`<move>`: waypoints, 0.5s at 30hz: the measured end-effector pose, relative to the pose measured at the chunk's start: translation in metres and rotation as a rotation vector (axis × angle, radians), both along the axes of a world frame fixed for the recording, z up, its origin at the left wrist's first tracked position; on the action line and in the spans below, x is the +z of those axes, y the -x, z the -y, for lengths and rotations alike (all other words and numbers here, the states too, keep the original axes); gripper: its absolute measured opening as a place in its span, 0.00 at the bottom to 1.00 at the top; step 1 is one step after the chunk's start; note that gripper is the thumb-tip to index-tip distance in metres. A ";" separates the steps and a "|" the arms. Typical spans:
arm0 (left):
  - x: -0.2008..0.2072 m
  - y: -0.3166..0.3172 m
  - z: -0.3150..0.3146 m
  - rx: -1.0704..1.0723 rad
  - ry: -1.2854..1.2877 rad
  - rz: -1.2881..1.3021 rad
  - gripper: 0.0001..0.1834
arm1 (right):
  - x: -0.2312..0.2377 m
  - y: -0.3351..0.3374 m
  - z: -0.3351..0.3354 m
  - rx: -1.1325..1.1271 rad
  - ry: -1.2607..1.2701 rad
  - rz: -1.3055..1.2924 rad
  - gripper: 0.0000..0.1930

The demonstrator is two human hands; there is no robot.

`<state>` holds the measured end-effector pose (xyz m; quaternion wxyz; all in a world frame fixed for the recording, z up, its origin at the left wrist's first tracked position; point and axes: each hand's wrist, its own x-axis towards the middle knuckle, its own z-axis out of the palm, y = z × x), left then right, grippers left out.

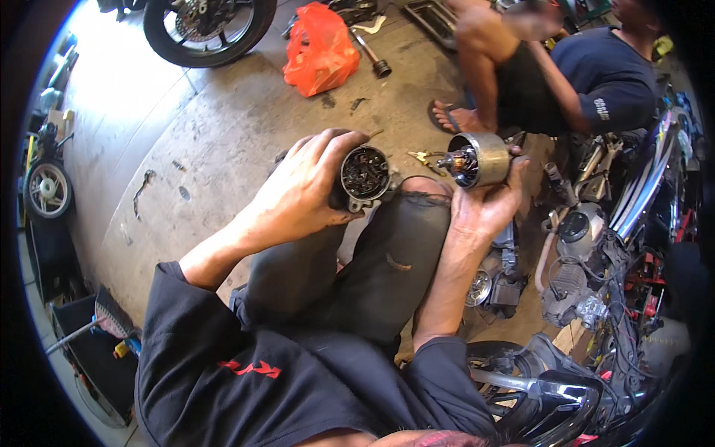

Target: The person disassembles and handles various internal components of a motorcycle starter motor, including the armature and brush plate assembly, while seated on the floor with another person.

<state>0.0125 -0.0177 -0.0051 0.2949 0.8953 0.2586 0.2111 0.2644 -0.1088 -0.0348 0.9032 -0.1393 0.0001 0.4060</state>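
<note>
My left hand (302, 179) grips a round, dark-rimmed starter motor end cover (366, 177), its open side facing up. Dark, greasy parts fill the inside, and a small mounting lug juts from its lower rim. Over on the right, my right hand (488, 206) is closed round a metal starter motor housing (493, 159). Inside the housing sits a coppery armature (463, 164), its shaft end poking out of the open mouth toward the cover. The two pieces are apart, held above my knees at about the same height.
A person (596, 82) sits at the upper right, a sandalled foot close to the housing. Ahead lie a red plastic bag (320, 51) and a long tool (372, 56). A motorcycle wheel (208, 30) stands at the far left. Engine parts (570, 276) crowd my right side.
</note>
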 end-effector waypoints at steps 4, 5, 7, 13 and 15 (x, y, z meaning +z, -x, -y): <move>-0.003 -0.007 -0.005 0.007 0.051 0.058 0.45 | 0.001 -0.001 0.000 -0.042 0.033 -0.008 0.13; -0.004 -0.009 -0.006 0.017 0.061 0.122 0.45 | 0.000 -0.005 0.001 -0.028 -0.014 -0.042 0.13; -0.001 -0.010 -0.013 0.056 0.113 0.149 0.45 | -0.002 -0.008 0.000 -0.044 0.017 -0.061 0.14; 0.021 -0.049 -0.048 0.004 0.143 0.370 0.49 | -0.007 -0.041 -0.003 -0.087 0.021 -0.106 0.20; 0.026 -0.075 -0.066 -0.084 0.146 0.472 0.51 | 0.016 -0.053 -0.015 -0.236 0.207 -0.076 0.23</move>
